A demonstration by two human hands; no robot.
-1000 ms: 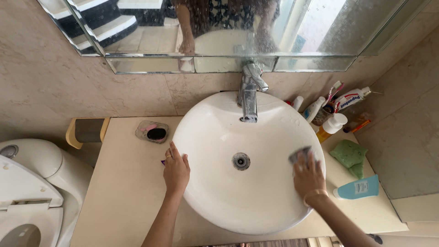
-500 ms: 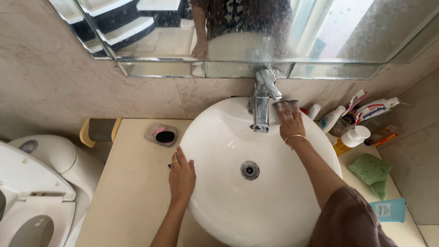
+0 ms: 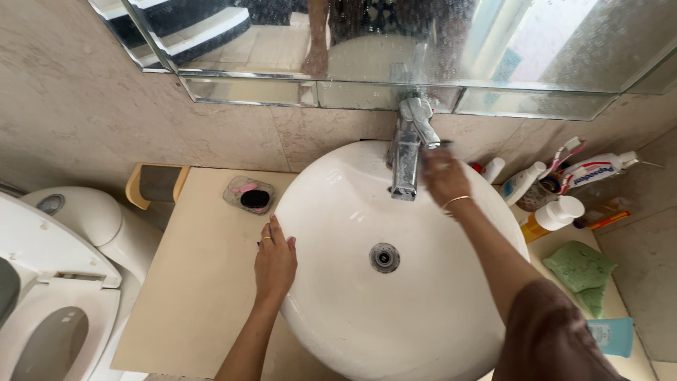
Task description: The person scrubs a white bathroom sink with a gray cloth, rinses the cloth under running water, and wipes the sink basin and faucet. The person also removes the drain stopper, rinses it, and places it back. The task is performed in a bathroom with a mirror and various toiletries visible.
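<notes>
Taking the white basin (image 3: 352, 296) as our landmark and reading from the left, we first see a toilet (image 3: 56, 296) with its lid raised, well off to the basin's left and below the table (image 3: 197, 296). On the table, just left of the basin's upper rim, sits a clear soap dish (image 3: 248, 195) with a dark lump and a pink piece in it, close enough to be reached from the bowl. Our left hand (image 3: 273, 261) lies flat on the basin's left rim, fingers spread and grip wide with nothing in it; we judge that it is there to brace our lean over the bowl. At the back of the basin stands the chrome tap (image 3: 406, 152), its spout pointing over the drain (image 3: 384, 257). Our right hand (image 3: 443, 173) is pressed against the tap's right side, blurred, with a dark edge at the fingertips that may be a grey cloth (image 3: 444, 144); we cannot tell for certain how the grip is set, though the fingers seem bent around it. Right of the basin, toothpaste, brushes and bottles (image 3: 557, 180) cluster against the wall, out of the splash zone, and a green cloth (image 3: 580, 268) lies crumpled on the table beside the rim.
</notes>
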